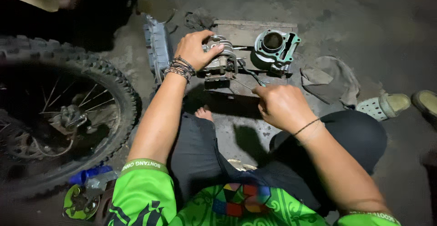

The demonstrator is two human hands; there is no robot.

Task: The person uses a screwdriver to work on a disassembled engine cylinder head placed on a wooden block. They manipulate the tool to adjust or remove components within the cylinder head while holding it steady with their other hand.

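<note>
Green sleeves frame the view. Left hand (195,48) clamps down over a finned engine part (221,61) on a wooden board (248,33) on the floor — apparently steadying it. Right hand (282,106) is clenched around a thin tool (251,76), its tip lost in shadow at the part. Beside it sits a greenish cylinder block (275,46); a spoked wheel (59,112) is cut off at left.

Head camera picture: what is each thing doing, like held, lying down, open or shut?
Left hand: grip closed on top of the finned grey metal engine part.
Right hand: fist closed on a thin metal tool reaching to that part.
Green metal cylinder block: standing on the wooden board, bore open upward, untouched.
Knobby spoked motorcycle wheel: upright, at rest.
Grey rag: crumpled on floor.
</note>
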